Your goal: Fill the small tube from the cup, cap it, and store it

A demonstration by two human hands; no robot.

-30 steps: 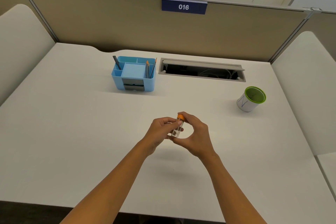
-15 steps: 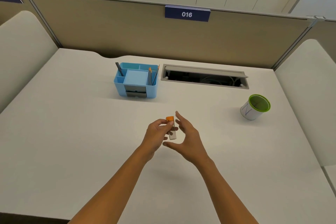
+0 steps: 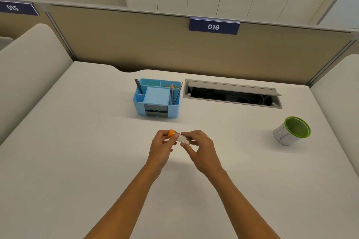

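Observation:
A small clear tube [image 3: 183, 139] with an orange cap [image 3: 171, 133] lies tilted sideways above the middle of the white desk [image 3: 77, 141], cap end to the left. My left hand [image 3: 162, 146] pinches it at the cap end. My right hand [image 3: 200, 148] holds its clear lower end between thumb and fingers. The cap sits on the tube. A white cup with a green rim [image 3: 292, 130] stands at the right of the desk, well apart from both hands. A blue desk organizer [image 3: 157, 98] stands behind the hands.
The organizer holds pencils [image 3: 175, 93] and a dark pen [image 3: 139, 86] in its compartments. An open cable tray [image 3: 232, 95] is set into the desk at the back right. Beige partition walls close the desk at the back and sides.
The tube has turned from upright to lying sideways. My right hand, open beside the tube half a second ago, now grips its lower end. The view has tilted upward.

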